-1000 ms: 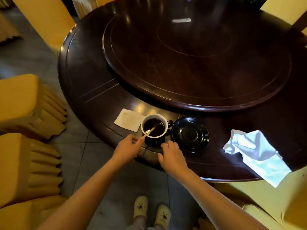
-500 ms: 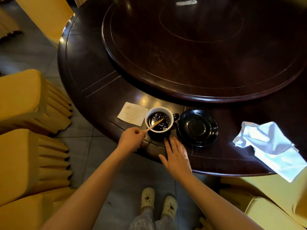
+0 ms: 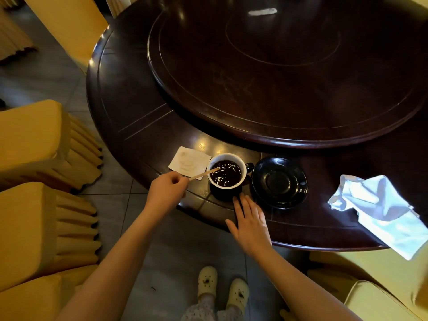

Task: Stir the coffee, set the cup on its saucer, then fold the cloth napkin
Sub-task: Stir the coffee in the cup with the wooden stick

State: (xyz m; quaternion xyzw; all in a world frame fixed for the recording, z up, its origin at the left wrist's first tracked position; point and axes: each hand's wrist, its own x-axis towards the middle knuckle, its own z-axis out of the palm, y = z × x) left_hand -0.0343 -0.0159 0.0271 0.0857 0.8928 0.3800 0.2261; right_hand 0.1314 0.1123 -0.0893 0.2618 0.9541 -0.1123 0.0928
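Observation:
A black cup [image 3: 225,191] with a white inside holds dark coffee and stands on the table near its front edge. My left hand [image 3: 168,192] pinches a wooden stirrer [image 3: 202,174] whose tip dips into the coffee at the cup's left side. My right hand [image 3: 250,218] lies flat on the table with fingers spread, fingertips touching the cup's base. An empty black saucer [image 3: 279,182] sits just right of the cup. A crumpled white cloth napkin [image 3: 379,209] lies at the right, partly hanging over the table edge.
A small square paper [image 3: 189,162] lies left of the cup. A raised round turntable [image 3: 287,72] fills the middle of the dark round table [image 3: 129,107]. Yellow-covered chairs [image 3: 37,144] stand at the left and lower right.
My left hand has drawn back to the left, with the stirrer tip shifting to the cup's left side. My right hand has opened flat against the cup's base.

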